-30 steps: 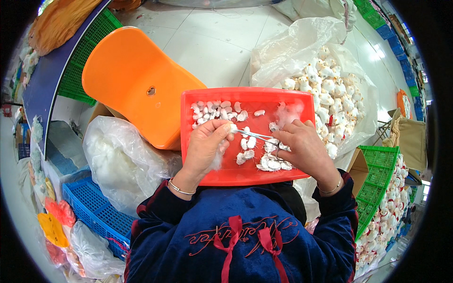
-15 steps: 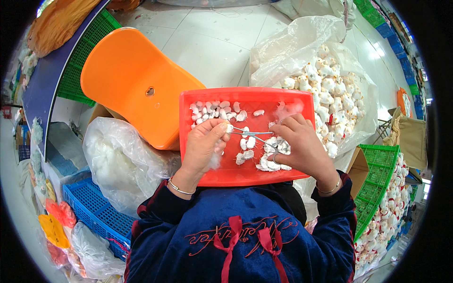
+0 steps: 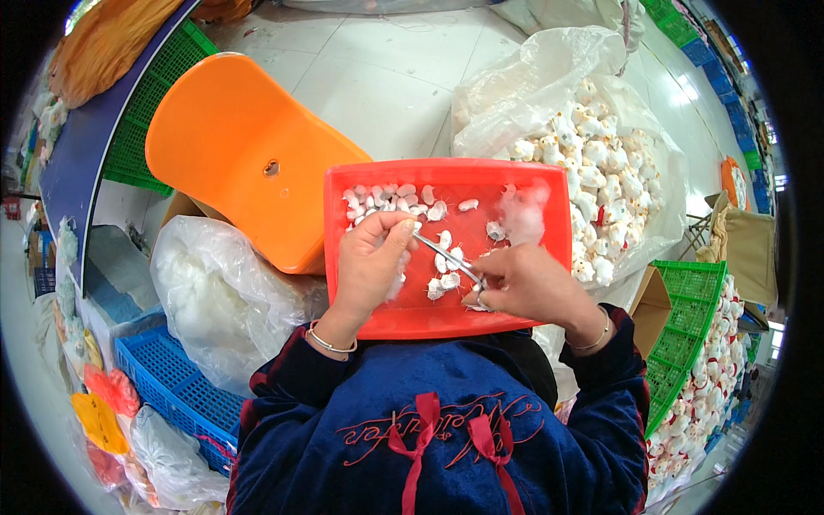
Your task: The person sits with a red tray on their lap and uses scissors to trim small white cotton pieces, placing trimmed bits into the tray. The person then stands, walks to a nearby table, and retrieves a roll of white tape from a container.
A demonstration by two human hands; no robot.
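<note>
My left hand (image 3: 369, 262) pinches a small white fabric piece (image 3: 418, 227) between thumb and fingertips, above the left part of a red tray (image 3: 429, 324). My right hand (image 3: 536, 283) is closed around the ring handles of metal forceps (image 3: 446, 255), whose tips meet the piece at the left fingertips. Whether the tips are inside it cannot be seen. A wisp of white stuffing (image 3: 397, 281) shows beneath the left hand. In the tray lie several small white stuffed pieces (image 3: 403, 197), some with loose threads, and a tuft of stuffing (image 3: 524, 213) at the right.
An orange chair (image 3: 249, 163) stands at the tray's left, above a clear bag of white stuffing (image 3: 206, 300) and a blue crate (image 3: 180, 369). On the right are a plastic bag (image 3: 541, 86) of white plush toys (image 3: 601, 172) and a green crate (image 3: 687, 326) beside more toys.
The forceps' spread handles and jaws have come together. My right hand has turned and lowered, so the forceps now slant up to the left fingertips. The left hand has barely moved.
</note>
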